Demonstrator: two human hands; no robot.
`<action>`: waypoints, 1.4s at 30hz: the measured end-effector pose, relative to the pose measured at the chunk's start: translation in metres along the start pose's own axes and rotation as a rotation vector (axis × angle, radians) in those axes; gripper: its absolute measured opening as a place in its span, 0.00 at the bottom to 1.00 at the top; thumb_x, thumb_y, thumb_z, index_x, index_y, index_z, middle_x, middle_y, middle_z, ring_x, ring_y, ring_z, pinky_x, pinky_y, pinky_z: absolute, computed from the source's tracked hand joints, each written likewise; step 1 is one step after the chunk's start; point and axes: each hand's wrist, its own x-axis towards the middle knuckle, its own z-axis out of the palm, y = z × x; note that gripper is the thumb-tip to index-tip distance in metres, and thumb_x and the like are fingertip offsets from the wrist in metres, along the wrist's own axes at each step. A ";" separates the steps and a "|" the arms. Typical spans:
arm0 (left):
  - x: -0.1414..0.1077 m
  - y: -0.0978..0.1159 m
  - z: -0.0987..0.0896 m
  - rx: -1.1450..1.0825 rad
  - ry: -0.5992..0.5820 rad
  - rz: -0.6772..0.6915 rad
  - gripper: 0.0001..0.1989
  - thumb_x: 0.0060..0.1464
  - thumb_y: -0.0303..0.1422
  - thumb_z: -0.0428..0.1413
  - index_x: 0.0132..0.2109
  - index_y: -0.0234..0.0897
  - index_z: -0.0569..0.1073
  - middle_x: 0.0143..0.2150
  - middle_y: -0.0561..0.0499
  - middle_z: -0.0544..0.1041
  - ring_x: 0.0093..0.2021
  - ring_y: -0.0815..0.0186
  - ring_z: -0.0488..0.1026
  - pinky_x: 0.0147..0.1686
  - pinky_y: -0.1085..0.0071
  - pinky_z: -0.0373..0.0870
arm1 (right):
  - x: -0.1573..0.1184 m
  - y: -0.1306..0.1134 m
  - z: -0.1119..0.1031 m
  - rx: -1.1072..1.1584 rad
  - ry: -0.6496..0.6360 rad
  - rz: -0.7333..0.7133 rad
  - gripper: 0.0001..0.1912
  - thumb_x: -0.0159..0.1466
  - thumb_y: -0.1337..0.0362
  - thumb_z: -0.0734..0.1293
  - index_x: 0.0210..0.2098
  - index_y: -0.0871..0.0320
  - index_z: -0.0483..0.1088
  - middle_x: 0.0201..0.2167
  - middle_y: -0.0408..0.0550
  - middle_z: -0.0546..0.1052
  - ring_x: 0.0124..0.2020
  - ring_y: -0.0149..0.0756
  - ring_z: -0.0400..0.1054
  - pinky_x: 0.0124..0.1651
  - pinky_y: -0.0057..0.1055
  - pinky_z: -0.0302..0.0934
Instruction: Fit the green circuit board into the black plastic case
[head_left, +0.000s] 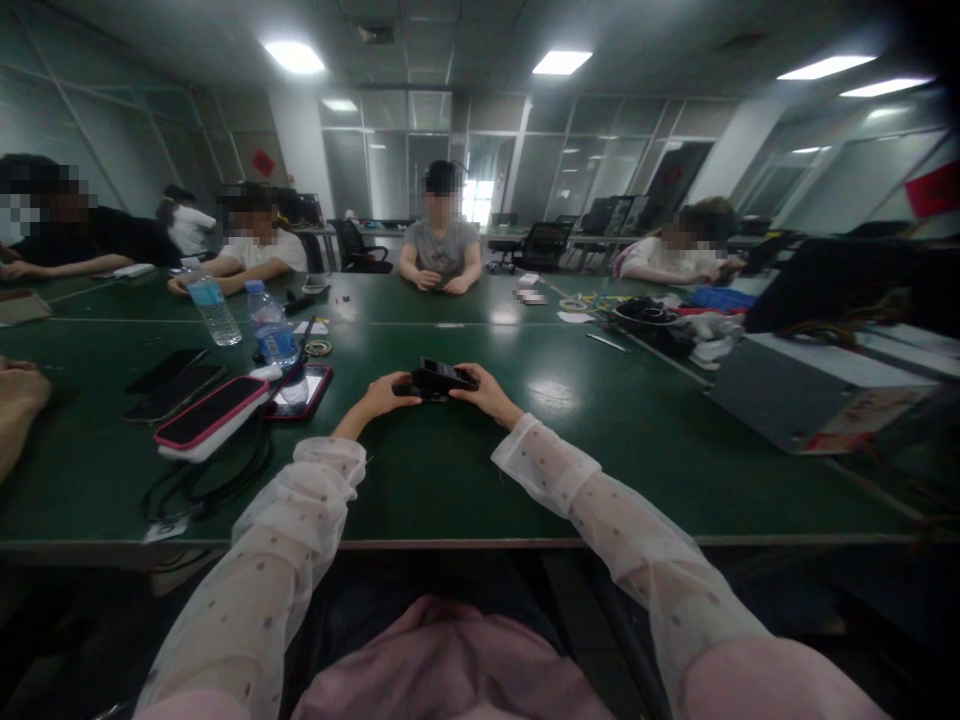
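Note:
A small black object [442,376], boxy and slightly tilted, is held between both hands over the green table [450,480]. My left hand [382,398] grips its left side, thumb toward the near edge. On the right side my right hand [484,392] has its fingers and thumb closed round the object. It seems to have an upper and a lower part, but its details are too dark to make out.
Left of my hands lie a red-rimmed phone [301,390], a pink-edged device [214,412], black cables [225,480] and two bottles [271,325]. A grey metal box [817,390] stands at right. People sit around the table; another person's hand [21,400] rests at far left.

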 end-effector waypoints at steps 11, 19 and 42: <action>0.000 -0.001 0.000 -0.005 -0.023 0.009 0.33 0.42 0.47 0.65 0.54 0.40 0.71 0.52 0.45 0.77 0.53 0.53 0.73 0.57 0.55 0.64 | 0.009 0.021 -0.049 -0.203 0.466 0.080 0.32 0.47 0.55 0.74 0.47 0.57 0.63 0.44 0.51 0.74 0.46 0.44 0.70 0.52 0.45 0.63; -0.002 0.005 -0.003 0.022 -0.023 -0.013 0.32 0.42 0.48 0.64 0.54 0.43 0.72 0.53 0.47 0.76 0.54 0.53 0.72 0.58 0.54 0.62 | 0.007 0.047 -0.065 -0.563 0.525 0.149 0.28 0.47 0.61 0.73 0.46 0.56 0.62 0.43 0.51 0.74 0.44 0.46 0.71 0.50 0.46 0.64; 0.001 0.000 -0.001 0.032 -0.023 -0.008 0.32 0.42 0.47 0.65 0.54 0.40 0.71 0.53 0.45 0.76 0.54 0.53 0.72 0.58 0.55 0.62 | 0.004 0.041 -0.065 -0.710 0.650 0.119 0.32 0.58 0.45 0.65 0.53 0.63 0.60 0.45 0.61 0.69 0.49 0.53 0.62 0.56 0.52 0.53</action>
